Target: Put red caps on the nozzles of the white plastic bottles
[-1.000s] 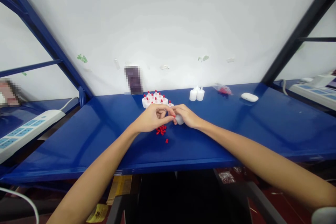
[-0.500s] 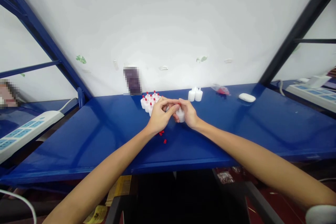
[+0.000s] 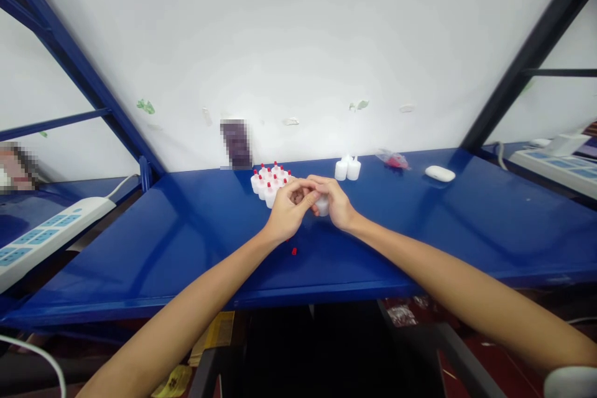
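Note:
A small white plastic bottle [image 3: 323,204] is in my right hand [image 3: 340,204], whose fingers curl round its side and top. From the left, my left hand [image 3: 288,208] meets it, with thumb and fingers closed at the bottle's neck. The fingers cover the red cap there; a bit of red showed between them half a second ago. Just behind my left hand stands a group of several white bottles with red caps [image 3: 269,186], upright and close together. A loose red cap [image 3: 294,252] lies on the blue table [image 3: 373,261] below my left wrist.
White bottles without red caps [image 3: 347,168] stand near the wall. Right of them are a clear bag with red contents [image 3: 395,160] and a white oval case [image 3: 439,173]. A blurred dark rectangle [image 3: 237,144] is at the wall. Power strips [image 3: 51,230] flank the table.
My left hand has shifted slightly right and turned a little at the bottle's top. The red at the fingertips is now covered, and most loose caps are hidden behind my left wrist.

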`<state>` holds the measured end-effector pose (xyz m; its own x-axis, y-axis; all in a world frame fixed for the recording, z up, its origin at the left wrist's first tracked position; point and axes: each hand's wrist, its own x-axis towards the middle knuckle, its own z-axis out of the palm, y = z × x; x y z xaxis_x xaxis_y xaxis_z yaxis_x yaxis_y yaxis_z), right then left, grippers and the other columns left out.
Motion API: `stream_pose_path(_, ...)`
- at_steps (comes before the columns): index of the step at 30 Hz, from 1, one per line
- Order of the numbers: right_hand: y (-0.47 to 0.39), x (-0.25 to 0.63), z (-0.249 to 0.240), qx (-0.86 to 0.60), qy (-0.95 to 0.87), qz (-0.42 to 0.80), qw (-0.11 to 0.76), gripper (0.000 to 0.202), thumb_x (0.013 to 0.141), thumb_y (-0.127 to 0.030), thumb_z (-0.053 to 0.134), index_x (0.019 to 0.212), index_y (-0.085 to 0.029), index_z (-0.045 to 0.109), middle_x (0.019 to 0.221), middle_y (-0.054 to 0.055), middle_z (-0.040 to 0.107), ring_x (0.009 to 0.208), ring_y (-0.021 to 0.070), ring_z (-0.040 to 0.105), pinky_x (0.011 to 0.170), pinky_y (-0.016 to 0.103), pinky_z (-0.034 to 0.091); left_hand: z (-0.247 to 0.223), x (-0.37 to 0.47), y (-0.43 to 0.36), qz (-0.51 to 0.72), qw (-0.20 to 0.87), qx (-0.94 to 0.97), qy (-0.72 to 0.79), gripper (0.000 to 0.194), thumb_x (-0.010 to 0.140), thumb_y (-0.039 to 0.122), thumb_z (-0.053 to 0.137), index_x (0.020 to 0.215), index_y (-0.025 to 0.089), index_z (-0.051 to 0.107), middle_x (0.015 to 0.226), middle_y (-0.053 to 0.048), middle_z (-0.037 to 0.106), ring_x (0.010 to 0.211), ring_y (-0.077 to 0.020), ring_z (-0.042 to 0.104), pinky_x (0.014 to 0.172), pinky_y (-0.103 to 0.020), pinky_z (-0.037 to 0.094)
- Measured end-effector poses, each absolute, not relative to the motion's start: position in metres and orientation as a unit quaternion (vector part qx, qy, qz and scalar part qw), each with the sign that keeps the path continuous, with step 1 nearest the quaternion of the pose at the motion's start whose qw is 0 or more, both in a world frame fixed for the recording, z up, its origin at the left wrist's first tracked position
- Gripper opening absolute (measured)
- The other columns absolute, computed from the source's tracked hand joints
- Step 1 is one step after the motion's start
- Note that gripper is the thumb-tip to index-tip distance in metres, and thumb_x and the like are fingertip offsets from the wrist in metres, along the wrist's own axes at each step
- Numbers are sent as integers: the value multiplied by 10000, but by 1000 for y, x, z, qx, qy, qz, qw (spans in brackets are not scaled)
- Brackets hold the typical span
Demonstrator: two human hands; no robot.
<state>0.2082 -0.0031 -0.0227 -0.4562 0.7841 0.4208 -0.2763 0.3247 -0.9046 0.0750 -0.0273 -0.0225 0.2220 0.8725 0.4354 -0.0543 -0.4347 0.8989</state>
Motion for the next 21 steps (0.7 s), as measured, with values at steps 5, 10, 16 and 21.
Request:
stream_pose_path(5,-7,213,-20,-186,-668,538,479,138,808,-304,451,852,-199,529,600,-40,488,413,107,419,392,238,331,-25,74,-31,528,412,674,311,338,846,491,714,951,190,603,867,-1,522,638,-119,581,635,-307,548)
stream_pose_path(10,-5,214,-20,-205,-677,513,486,132,846,-317,432,938,-226,460,628,-51,530,432,111,438,417,238,351,-21,70,-36,523,294,725,338,213,939,381,594,1025,190,633,894,-19,510,641,-105,517,596,-254,467)
stream_pose_path(16,21,219,-22,-301,-627,505,511,306,744,-274,467,1035,-264,376,763,-71,527,517,109,494,478,237,416,-6,32,-33,560,26,715,416,197,929,288,523,907,174,683,768,-26,612,653,-137,511,643,-266,422)
stream_pose_path(21,37,225,-27,-374,-607,458,532,215,801,-334,462,969,-213,518,709,-28,572,529,111,510,480,227,420,2,-13,-16,578,-21,655,486,214,872,276,519,777,166,676,604,7,590,569,-131,511,642,-265,422)
